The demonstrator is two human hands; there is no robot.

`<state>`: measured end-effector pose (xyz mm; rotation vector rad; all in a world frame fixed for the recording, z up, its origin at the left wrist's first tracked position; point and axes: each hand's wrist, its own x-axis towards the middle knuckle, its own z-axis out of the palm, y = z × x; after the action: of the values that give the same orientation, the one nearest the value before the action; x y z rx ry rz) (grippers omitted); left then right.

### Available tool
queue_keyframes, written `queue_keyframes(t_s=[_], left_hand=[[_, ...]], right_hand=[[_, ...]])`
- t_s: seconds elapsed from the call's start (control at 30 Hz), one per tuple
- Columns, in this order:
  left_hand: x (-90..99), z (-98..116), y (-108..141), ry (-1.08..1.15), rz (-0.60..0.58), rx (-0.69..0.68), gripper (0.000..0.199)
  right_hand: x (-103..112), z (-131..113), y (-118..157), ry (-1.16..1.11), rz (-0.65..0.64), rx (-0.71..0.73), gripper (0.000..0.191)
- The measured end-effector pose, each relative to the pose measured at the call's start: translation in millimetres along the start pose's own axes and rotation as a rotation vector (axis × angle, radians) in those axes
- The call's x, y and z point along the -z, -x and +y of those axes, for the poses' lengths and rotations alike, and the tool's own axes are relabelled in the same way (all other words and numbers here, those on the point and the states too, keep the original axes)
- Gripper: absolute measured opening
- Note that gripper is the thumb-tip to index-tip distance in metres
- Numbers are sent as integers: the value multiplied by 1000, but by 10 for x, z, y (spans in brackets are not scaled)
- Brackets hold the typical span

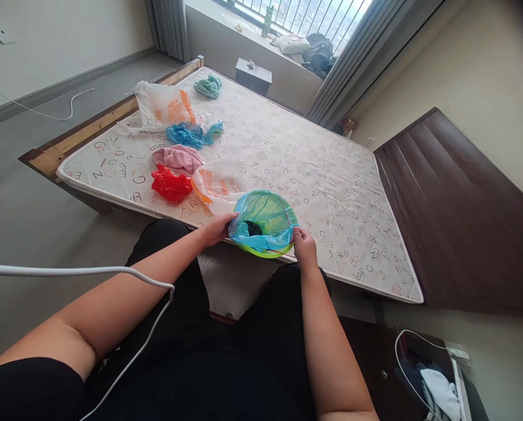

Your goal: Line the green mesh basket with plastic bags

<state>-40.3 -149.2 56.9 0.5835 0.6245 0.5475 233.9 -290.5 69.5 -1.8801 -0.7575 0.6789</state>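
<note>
A round green basin (268, 255) stands at the near edge of the mattress, close to my knees. A thin blue plastic bag (265, 240) lines it and spreads over its rim. Something small and black (255, 228) lies at the basin's left side; its kind I cannot make out. My left hand (217, 229) pinches the bag's edge at the left rim. At the right rim, my right hand (304, 244) has its fingers closed on the bag's opposite edge.
On the mattress (331, 193) lie a red plastic bag (171, 183), a pink cloth (178, 158), a blue bag (186, 134), white-and-orange bags (220, 184) and a teal cloth (209, 86). A white cable (68, 270) crosses before my left arm. The dark headboard (463, 222) rises at right.
</note>
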Motion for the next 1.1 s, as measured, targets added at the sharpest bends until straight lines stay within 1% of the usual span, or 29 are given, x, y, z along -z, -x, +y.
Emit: queue_keyframes(t_s=[0.13,0.2,0.3,0.4,0.53,0.63,0.7,0.8,0.87,0.93,1.0,1.1], left_hand=[[47,-53,-23,-171,7,-28,22],[65,-79,-29,-214,-15,-29,25],[61,-101,-28,-246,-46,-2,29],[35,-100,-25,-255,-55,10,29],[19,-95,-33,-255,-63,23,28],[29,-90,-37,-257,-60,16,27],[40,-80,-28,-258,-52,10,27],[57,-57,3,-244,-53,19,29],[68,-43,30,-227,-54,29,30],[78,-35,50,-211,-60,43,30],[86,-32,55,-204,-66,58,30],[95,-34,30,-205,-56,58,31]], right_hand=[[-29,-2,39,68,-91,24,67],[-84,-16,81,115,-107,39,59],[-215,-58,161,158,-64,67,40],[-361,-107,233,47,-48,86,29],[-544,-192,327,-55,-86,136,27],[-682,-293,425,-127,-207,195,20],[-756,-360,493,-218,-324,179,17],[-779,-416,562,-353,-521,32,27],[-723,-415,575,-400,-666,-77,33],[-634,-395,571,-407,-790,-149,40],[-552,-373,562,-421,-849,-183,45],[-493,-363,539,-492,-837,-224,44]])
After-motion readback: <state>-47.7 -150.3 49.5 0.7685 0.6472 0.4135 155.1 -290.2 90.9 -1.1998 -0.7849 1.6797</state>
